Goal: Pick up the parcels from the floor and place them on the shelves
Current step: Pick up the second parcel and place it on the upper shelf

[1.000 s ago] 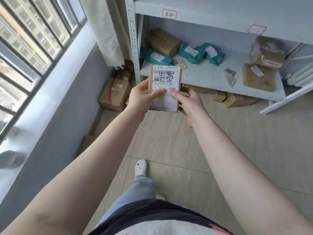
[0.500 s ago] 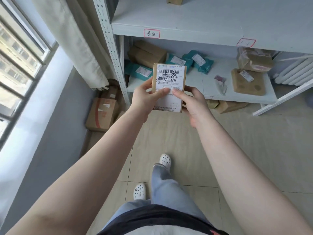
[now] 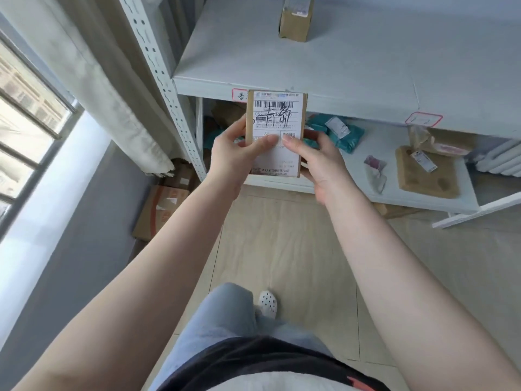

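A small brown cardboard parcel (image 3: 277, 119) with a white shipping label and black handwriting is held upright in front of the grey metal shelves. My left hand (image 3: 234, 155) grips its left edge, thumb on the label. My right hand (image 3: 318, 162) grips its right edge, thumb on the label too. The parcel's top reaches the front lip of the upper shelf (image 3: 338, 66). The lower shelf (image 3: 358, 176) lies behind and beneath the parcel.
A brown box (image 3: 296, 19) stands on the upper shelf. Teal bags (image 3: 338, 131) and brown parcels (image 3: 425, 173) lie on the lower shelf. Cardboard boxes (image 3: 160, 213) sit on the floor beside the shelf post (image 3: 166, 88). A curtain and window are at the left.
I have stepped closer to the shelves and my view has risen; the parcel, still in both hands, has moved up to the level of the upper shelf's edge.
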